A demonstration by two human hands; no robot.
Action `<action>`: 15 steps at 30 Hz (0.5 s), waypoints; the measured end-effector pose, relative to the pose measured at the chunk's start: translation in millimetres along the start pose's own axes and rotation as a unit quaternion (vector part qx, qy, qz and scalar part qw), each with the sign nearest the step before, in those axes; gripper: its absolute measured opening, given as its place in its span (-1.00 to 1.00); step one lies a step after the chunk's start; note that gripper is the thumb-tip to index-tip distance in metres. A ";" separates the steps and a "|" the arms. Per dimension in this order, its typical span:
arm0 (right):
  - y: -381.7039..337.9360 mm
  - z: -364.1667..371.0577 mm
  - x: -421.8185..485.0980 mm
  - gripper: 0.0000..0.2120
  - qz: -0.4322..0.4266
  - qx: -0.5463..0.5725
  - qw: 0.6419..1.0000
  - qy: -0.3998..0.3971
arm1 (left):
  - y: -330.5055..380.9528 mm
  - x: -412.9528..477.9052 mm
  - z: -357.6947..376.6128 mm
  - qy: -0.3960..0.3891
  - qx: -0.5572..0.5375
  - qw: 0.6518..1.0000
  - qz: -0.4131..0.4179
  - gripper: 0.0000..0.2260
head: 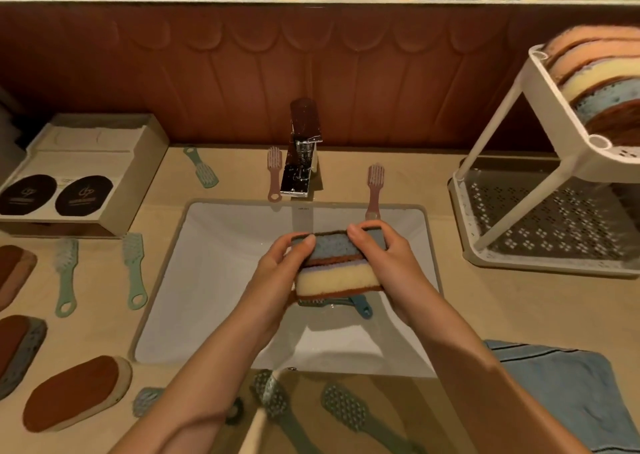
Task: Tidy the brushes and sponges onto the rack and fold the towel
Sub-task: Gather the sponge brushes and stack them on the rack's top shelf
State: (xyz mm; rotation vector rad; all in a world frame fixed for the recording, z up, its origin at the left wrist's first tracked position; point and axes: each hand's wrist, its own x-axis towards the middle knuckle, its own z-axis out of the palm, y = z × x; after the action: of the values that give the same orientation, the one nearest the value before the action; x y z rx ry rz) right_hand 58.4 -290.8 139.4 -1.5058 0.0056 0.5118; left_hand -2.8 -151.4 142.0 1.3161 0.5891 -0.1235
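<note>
Blue and yellow sponges [337, 266], stacked, gripped between left hand [277, 273] and right hand [391, 263] over sink [214, 280]; next, carry to rack [540, 114].

White rectangular sink [221, 280] in middle of beige counter [485, 308]. Shiny metal tap [300, 162] behind sink. White two-shelf plastic rack [540, 211] on right, oval sponges [602, 83] on top shelf. Folded blue towel [561, 384] in front of rack. Open cardboard box [79, 169] on left. Pale green brushes [100, 270] in front of box. Stacked blue and yellow sponges [337, 266] above sink, between both hands.
</note>
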 end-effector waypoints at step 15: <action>-8.6 30.4 -14.5 -0.84 -0.006 0.031 1.000 -0.001 | 29.6 -5.2 11.1 0.117 0.130 0.978 0.114 -0.77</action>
State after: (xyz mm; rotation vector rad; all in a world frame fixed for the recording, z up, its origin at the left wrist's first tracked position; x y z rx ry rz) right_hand 38.9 -266.5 154.7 -1.4444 0.0104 0.4999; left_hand 8.6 -155.0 171.7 1.6585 0.6305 0.1515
